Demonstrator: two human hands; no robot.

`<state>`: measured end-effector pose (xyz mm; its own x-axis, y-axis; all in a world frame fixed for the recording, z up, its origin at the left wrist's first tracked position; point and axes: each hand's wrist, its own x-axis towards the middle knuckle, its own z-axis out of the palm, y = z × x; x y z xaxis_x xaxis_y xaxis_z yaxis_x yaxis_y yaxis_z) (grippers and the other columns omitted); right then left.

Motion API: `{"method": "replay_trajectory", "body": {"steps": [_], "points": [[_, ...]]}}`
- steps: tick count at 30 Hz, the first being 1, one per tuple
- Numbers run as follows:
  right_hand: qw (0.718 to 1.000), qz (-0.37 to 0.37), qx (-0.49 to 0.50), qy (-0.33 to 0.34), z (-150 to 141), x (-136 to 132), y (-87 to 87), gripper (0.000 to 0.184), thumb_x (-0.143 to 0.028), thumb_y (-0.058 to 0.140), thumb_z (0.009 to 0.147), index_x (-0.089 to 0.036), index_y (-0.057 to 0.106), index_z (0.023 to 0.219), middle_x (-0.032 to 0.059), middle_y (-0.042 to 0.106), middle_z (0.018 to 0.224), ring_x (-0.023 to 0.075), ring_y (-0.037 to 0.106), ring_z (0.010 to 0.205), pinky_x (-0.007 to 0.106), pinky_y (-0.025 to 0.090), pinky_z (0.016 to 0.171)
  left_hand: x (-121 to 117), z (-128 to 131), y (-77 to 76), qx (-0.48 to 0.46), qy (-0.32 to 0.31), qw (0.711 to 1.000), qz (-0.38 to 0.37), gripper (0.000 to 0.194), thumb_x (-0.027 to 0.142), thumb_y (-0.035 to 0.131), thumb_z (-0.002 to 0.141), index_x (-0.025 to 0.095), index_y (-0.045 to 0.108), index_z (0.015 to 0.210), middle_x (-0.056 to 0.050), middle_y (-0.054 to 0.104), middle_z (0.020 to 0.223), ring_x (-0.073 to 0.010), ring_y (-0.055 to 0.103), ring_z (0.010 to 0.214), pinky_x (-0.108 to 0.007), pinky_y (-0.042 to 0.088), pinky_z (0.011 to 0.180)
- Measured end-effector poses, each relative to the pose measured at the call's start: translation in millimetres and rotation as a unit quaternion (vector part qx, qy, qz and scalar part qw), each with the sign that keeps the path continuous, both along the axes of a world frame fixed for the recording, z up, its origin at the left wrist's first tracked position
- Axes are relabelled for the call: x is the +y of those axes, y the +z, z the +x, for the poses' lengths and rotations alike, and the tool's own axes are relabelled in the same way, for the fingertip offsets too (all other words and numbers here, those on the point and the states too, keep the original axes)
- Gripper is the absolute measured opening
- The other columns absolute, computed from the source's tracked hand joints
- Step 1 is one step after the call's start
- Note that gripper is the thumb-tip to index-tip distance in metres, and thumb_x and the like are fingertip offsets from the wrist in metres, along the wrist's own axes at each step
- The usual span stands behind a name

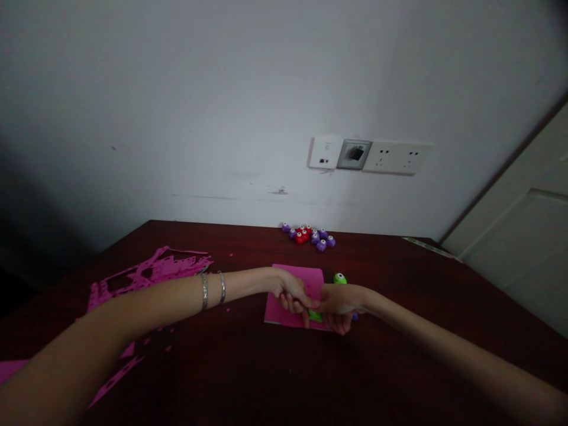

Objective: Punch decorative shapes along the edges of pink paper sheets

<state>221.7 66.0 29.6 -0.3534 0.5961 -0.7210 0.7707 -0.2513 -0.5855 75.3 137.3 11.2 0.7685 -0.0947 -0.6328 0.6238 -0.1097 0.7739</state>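
My left hand (293, 294), with two silver bracelets on the wrist, reaches in from the left over a folded pink paper (295, 272). My right hand (339, 305) comes from the right, and the two hands meet at the thumbs. Between their closed fingers shows part of a small bright green craft punch (315, 316), mostly hidden. Just behind my right hand stands another green punch (340, 278) with a white top. A bit of purple (355, 316) peeks out beside the right wrist.
Several purple and red punches (302, 237) cluster at the back by the wall. Cut pink paper scraps (164, 269) spread over the left of the dark wooden table (222, 367). A flat strip (430, 248) lies at the back right. Sockets (397, 158) are on the wall.
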Motion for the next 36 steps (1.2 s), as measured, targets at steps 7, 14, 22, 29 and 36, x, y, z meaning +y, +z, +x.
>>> {"method": "replay_trajectory", "body": {"steps": [7, 14, 22, 29, 36], "points": [[1.0, 0.014, -0.025, 0.0, -0.1, -0.5, -1.9, 0.046, -0.052, 0.044, 0.084, -0.013, 0.055, 0.063, 0.0023, 0.056, 0.043, 0.0105, 0.056, 0.041, 0.019, 0.048, 0.045, 1.7, 1.3, -5.3, 0.019, -0.021, 0.999, -0.04, 0.045, 0.067, 0.055, 0.065, 0.024, 0.069, 0.062, 0.001, 0.028, 0.041, -0.0058, 0.012, 0.035, -0.02, 0.012, 0.029], [0.998, 0.042, -0.055, 0.007, 0.0, -0.3, -5.5, 0.046, -0.049, 0.043, 0.085, -0.012, 0.053, 0.062, 0.0016, 0.055, 0.047, 0.0077, 0.051, 0.039, 0.019, 0.044, 0.043, 4.6, 3.0, -1.9, 0.065, -0.018, 0.997, -0.049, 0.048, 0.065, 0.056, 0.066, 0.019, 0.067, 0.057, 0.001, 0.028, 0.044, -0.0039, 0.012, 0.033, -0.02, 0.01, 0.029], [0.983, 0.155, -0.087, 0.051, 0.2, -1.5, 1.6, 0.045, -0.046, 0.05, 0.082, -0.014, 0.049, 0.05, -0.0027, 0.046, 0.041, 0.0048, 0.039, 0.033, 0.018, 0.032, 0.035, -20.2, -6.6, 13.6, 0.063, 0.093, 0.975, 0.19, 0.046, 0.062, 0.058, 0.066, 0.017, 0.065, 0.06, 0.0, 0.042, 0.049, -0.0046, 0.027, 0.036, -0.021, 0.018, 0.036], [0.967, 0.229, -0.102, 0.047, -3.1, -13.2, 7.4, 0.043, -0.034, 0.046, 0.085, -0.015, 0.047, 0.046, -0.0015, 0.046, 0.04, 0.0064, 0.04, 0.033, 0.02, 0.034, 0.038, -15.1, -27.8, 27.8, -0.115, 0.182, 0.89, 0.403, 0.042, 0.053, 0.054, 0.072, 0.013, 0.063, 0.065, 0.0, 0.055, 0.054, -0.0073, 0.043, 0.046, -0.022, 0.032, 0.049], [0.964, 0.257, -0.069, -0.028, -1.5, -27.7, 13.2, 0.041, -0.041, 0.046, 0.083, -0.015, 0.049, 0.051, 0.0026, 0.054, 0.044, 0.0101, 0.05, 0.038, 0.02, 0.039, 0.04, -8.6, -40.2, -0.6, -0.123, 0.159, 0.877, 0.435, 0.035, 0.047, 0.067, 0.062, 0.014, 0.064, 0.076, 0.001, 0.057, 0.053, -0.0093, 0.048, 0.05, -0.022, 0.033, 0.054]]}}
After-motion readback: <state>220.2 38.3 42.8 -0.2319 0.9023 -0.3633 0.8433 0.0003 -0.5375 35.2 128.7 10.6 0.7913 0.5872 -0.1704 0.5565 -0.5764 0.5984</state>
